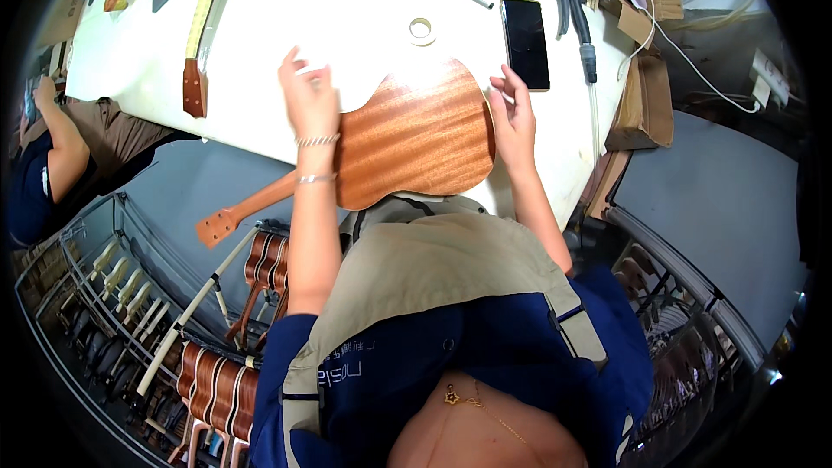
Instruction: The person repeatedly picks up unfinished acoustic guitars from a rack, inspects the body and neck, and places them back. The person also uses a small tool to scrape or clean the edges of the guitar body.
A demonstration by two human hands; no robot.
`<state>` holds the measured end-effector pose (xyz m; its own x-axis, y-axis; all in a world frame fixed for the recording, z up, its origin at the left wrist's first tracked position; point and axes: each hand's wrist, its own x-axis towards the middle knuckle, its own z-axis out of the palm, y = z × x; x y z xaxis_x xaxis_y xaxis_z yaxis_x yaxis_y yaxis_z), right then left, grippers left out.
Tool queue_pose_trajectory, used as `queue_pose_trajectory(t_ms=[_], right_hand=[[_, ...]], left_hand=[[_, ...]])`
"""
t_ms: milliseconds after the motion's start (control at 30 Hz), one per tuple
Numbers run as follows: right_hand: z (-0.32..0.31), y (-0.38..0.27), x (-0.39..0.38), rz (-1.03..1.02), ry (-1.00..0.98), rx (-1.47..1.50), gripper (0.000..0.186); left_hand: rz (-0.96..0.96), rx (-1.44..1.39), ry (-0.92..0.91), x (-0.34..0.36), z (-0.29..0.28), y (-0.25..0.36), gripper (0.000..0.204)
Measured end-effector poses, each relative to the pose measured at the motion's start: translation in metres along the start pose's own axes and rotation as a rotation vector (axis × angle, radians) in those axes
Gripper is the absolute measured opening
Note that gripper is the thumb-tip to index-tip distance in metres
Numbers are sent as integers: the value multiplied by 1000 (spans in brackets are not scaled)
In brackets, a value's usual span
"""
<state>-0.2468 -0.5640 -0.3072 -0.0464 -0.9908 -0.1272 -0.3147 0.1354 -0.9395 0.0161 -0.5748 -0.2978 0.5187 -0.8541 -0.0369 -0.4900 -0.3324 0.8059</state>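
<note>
Head view: a reddish-brown, striped-grain wooden ukulele-shaped instrument (pixel 416 143) is seen lying flat at the near edge of the white work surface (pixel 251 87), its neck extended past that edge toward the lower left. The left hand (pixel 310 108) is held by the body's left side, its fingers loosely bent and apart, blurred; the right hand (pixel 513 117) is held with fingers spread beside the body's right side. Whether the wood is touched by either cannot be told. Beyond the body, a pale round roll of tape (pixel 422 31) is placed; toward the right edge, a black rectangular phone (pixel 526 45) and a black-and-grey handled tool with a hose (pixel 569 10) are laid. Toward the left edge, a second wooden instrument with a yellowish fretboard (pixel 208 17) is set, its brown headstock near the near edge.
</note>
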Motion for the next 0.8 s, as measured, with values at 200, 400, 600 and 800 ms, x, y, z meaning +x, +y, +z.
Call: queue_pose_trajectory(t_ms=[200,400,600,800], right_hand=[[-5,33,-28,234,-224,449,61],[3,32,-25,241,-282,495,78],[2,20,-30,238,-347,598,80],[8,11,-40,191,-337,707,83]], left_hand=[[-437,143,814,-89,-83,-112,86],[-1029,-1279,469,-108,-87,-180,55],[-702,-1335,442,-120,-104,-128,42],[-409,-1171,415,-144,-122,-73,31]])
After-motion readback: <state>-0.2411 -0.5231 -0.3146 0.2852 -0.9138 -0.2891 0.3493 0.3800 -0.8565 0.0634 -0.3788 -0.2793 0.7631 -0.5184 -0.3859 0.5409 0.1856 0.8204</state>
